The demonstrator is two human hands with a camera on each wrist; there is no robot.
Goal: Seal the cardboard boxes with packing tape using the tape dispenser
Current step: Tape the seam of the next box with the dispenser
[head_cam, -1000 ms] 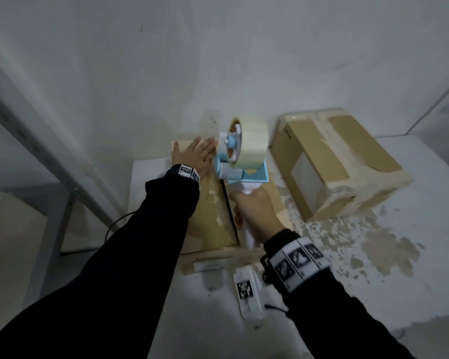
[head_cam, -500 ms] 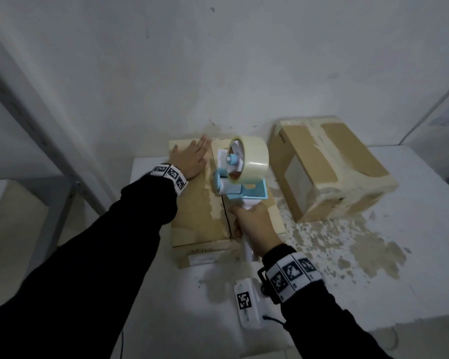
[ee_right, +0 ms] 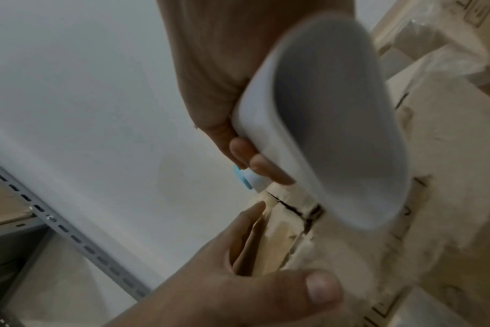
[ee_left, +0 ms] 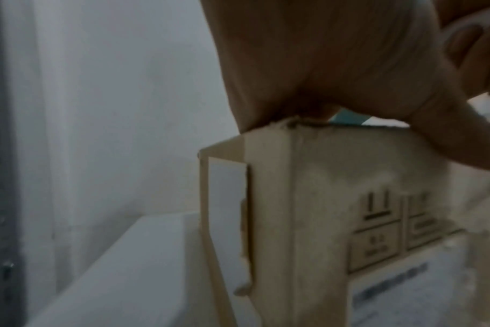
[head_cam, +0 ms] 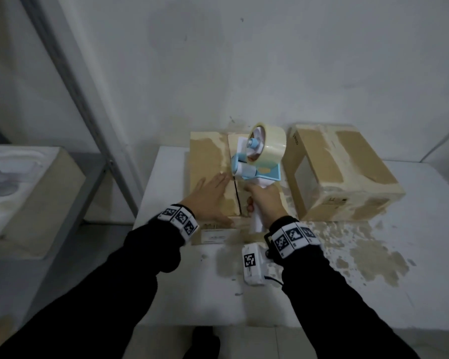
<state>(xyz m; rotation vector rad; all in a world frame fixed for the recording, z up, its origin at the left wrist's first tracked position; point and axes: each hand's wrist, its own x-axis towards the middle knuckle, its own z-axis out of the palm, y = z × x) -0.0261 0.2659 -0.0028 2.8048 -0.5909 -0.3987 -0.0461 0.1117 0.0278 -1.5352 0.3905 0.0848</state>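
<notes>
A flat cardboard box (head_cam: 208,156) lies on the white table (head_cam: 412,203) against the wall, its dark centre seam running toward me. My left hand (head_cam: 210,195) presses flat on the near left flap, fingers straight; the left wrist view shows the palm (ee_left: 322,66) on the box's top edge (ee_left: 294,199). My right hand (head_cam: 263,200) grips the white handle (ee_right: 330,124) of a blue and white tape dispenser (head_cam: 257,167) with a roll of clear tape (head_cam: 270,143). The dispenser's front roller sits on the seam, mid-box.
A second, larger cardboard box (head_cam: 342,172) stands just right of the dispenser, with worn tape on it. A grey metal shelf upright (head_cam: 88,107) rises at the left, with another box (head_cam: 36,198) on a lower shelf. The tabletop's right part is stained and peeling.
The dispenser has been drawn along the seam toward me. My left hand has slid from the box's far end to its near left flap.
</notes>
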